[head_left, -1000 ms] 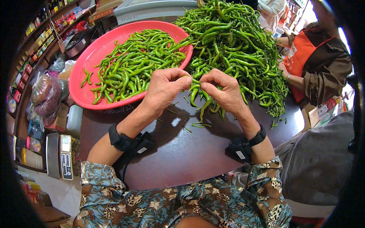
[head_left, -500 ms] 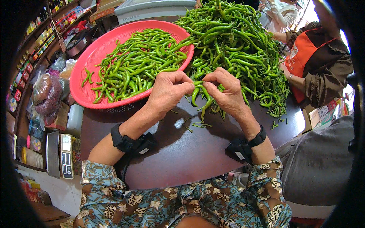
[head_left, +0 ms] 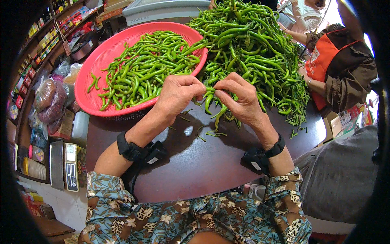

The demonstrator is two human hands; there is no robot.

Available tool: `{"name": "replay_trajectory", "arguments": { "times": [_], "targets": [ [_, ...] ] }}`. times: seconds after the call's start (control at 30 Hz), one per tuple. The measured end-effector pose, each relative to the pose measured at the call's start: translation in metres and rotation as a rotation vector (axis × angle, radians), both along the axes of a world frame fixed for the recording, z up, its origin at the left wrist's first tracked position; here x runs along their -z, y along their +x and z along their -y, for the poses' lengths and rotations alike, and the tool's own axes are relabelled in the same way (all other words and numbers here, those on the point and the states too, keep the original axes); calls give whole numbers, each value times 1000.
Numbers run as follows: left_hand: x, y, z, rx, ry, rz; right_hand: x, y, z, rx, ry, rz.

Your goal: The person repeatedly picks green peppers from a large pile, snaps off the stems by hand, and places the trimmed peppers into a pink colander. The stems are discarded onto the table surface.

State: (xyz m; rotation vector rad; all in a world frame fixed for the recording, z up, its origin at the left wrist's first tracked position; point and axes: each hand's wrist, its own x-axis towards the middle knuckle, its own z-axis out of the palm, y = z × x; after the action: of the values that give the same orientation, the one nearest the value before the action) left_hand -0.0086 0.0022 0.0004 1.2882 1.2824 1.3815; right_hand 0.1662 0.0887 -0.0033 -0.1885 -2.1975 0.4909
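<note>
On my feed, left hand (head_left: 178,94) and right hand (head_left: 242,97) pinch a green pepper (head_left: 209,88), mid-frame, above a dark glossy table (head_left: 195,171). Packed shelves (head_left: 52,18) (curved by my lens) line the frame's left.

Far forearm (head_left: 295,36) of orange-aproned co-worker (head_left: 343,77) extended farther toward pepper pile (head_left: 252,57) than before.

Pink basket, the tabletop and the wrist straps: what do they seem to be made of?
Pink basket: probably moulded plastic, satin; its wall is perforated and evenly coloured. Tabletop: glossy dark red-brown, perhaps varnished wood or laminate; it reflects bright light, but no grain shows. Wrist straps: matte black, curving snugly; fabric or rubber, unclear.
</note>
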Motion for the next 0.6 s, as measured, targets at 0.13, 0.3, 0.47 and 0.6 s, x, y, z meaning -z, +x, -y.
{"name": "replay_trajectory", "arguments": {
  "times": [0.13, 0.3, 0.47, 0.6],
  "targets": [
    [-3, 2, 2, 35, -26, 19, 1, 0, -1, 31, 57, -17],
    [-4, 8, 3, 13, -50, 76, 1, -1, -2, 48, 100, -31],
    [-4, 1, 2, 89, -99, 38, 0, -2, -1, 49, 118, -46],
    [-4, 1, 2, 97, -138, 80, -1, -3, 0, 77, 120, -78]
  ]
}}
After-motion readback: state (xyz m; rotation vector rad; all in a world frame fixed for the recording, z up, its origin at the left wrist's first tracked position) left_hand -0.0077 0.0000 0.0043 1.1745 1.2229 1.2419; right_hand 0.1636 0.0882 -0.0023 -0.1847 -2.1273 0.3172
